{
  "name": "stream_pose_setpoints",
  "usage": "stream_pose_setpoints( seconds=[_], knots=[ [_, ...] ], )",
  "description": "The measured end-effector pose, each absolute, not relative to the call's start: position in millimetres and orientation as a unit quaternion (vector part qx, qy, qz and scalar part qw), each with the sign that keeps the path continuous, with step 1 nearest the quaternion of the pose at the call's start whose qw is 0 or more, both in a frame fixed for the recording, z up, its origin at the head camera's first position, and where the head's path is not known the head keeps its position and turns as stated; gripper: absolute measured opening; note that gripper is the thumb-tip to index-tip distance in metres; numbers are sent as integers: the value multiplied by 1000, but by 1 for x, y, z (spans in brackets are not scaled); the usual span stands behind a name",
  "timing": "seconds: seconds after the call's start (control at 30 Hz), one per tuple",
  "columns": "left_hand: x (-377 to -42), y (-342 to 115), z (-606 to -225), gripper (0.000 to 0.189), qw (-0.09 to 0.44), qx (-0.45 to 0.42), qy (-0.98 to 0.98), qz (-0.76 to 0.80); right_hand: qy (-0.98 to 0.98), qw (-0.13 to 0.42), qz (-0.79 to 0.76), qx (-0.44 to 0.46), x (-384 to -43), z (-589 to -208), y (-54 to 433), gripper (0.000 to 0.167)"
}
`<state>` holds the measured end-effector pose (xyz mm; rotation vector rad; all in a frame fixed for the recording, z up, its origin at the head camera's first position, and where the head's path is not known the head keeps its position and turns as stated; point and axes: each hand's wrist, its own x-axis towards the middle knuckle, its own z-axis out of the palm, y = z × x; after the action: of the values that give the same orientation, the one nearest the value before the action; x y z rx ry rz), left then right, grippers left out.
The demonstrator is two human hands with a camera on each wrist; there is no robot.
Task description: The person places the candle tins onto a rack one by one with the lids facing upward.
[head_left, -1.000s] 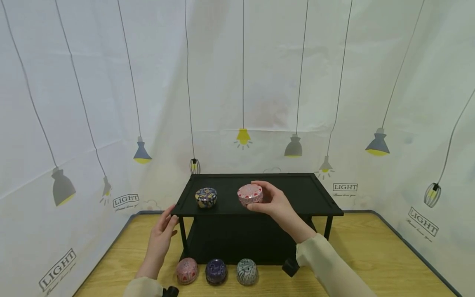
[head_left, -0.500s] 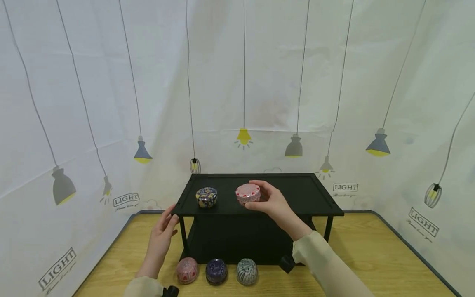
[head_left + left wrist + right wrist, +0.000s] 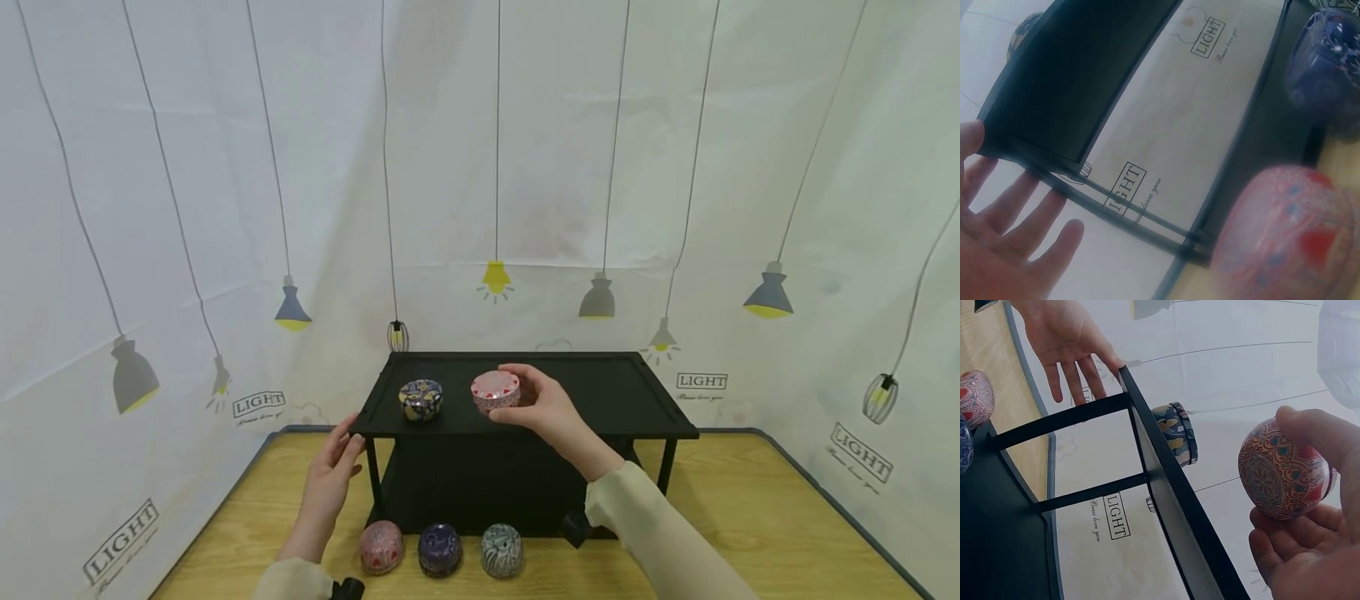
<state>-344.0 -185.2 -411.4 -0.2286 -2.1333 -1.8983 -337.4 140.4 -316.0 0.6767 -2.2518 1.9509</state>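
My right hand (image 3: 543, 410) grips a round pink tin (image 3: 496, 392) with red hearts round its lid, thumb on one side and fingers on the other. In the right wrist view this tin (image 3: 1285, 469) is held clear of the black two-tier shelf (image 3: 525, 423), its ornate patterned base showing. On the top tier, to its left, stands a dark blue and yellow tin (image 3: 421, 400). My left hand (image 3: 327, 475) touches the shelf's front left corner, its fingers (image 3: 1016, 219) spread and fairly straight.
In front of the shelf, a pink tin (image 3: 381, 547), a dark purple tin (image 3: 439, 550) and a grey-green patterned tin (image 3: 502, 550) stand in a row on the wooden table (image 3: 720, 533). A white curtain (image 3: 555, 167) printed with hanging lamps surrounds the table.
My right hand has carried the pink tin a little to the left, closer to the blue and yellow tin. The left hand stays at the shelf corner.
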Motion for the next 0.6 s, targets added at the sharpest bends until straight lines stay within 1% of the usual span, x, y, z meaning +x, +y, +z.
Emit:
stream_pose_setpoints(
  seconds=[0.6],
  knots=[
    [-345, -186, -414, 54, 142, -84, -737, -656, -757, 42, 616, 214, -344, -314, 136, 67]
  ],
)
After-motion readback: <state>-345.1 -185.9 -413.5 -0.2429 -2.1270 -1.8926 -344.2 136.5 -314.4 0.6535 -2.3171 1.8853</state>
